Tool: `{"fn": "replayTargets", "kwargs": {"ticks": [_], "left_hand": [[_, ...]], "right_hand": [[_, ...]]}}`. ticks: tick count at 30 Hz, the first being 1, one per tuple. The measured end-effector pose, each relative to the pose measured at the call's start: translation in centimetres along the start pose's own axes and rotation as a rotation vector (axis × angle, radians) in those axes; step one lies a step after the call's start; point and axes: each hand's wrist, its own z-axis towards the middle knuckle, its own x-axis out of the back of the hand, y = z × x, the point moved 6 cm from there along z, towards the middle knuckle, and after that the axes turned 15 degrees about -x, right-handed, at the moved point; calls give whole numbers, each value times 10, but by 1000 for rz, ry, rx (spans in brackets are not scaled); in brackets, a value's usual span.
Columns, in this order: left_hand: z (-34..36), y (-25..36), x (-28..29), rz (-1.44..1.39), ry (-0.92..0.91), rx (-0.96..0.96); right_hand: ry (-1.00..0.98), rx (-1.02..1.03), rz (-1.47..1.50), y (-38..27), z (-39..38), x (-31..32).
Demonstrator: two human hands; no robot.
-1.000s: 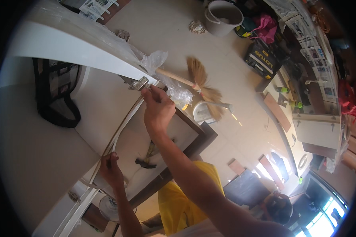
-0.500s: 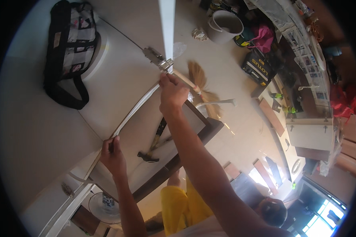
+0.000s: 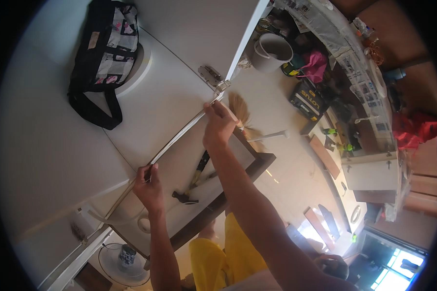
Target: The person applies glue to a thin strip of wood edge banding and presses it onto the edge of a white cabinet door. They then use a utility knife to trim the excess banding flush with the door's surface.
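Note:
A narrow white edging strip (image 3: 179,136) runs along the edge of a large pale cabinet panel (image 3: 160,102). My left hand (image 3: 149,189) is closed in a pinch on the strip, lower down its length. Farther up, my right hand (image 3: 219,122) pinches it close to a metal hinge (image 3: 222,87). A second hinge plate (image 3: 210,75) is fixed to the panel beside that one. Beneath my hands, a dark-edged board (image 3: 199,220) bears a claw hammer (image 3: 199,172), lying between my forearms, and a pale ring-shaped roll (image 3: 143,223).
A black patterned bag (image 3: 104,53) lies on the panel at the upper left. Beyond the edge are a broom (image 3: 239,110), a grey bucket (image 3: 273,52) and a black toolbox (image 3: 306,100). At the lower left stands a fan (image 3: 125,259). Another person's head (image 3: 332,266) shows at the lower right.
My view has shifted, so the bag and hinge sit farther right. The strip, bowed before, now looks straighter along the panel edge. Both hands keep their pinch on it.

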Motion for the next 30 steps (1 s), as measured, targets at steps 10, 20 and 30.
{"fn": "replayTargets", "kwargs": {"ticks": [10,20,30], "left_hand": [[-7,-15,-3,-43,-80,-31],[-22,-15,-4,-3,-140,-20],[-7,-8,5,49,-166,-90]], "right_hand": [[125,71,-274,4,-6,0],[90,121,-268,-9,-13,5],[133,109,-399,-23,-9,5]]}}
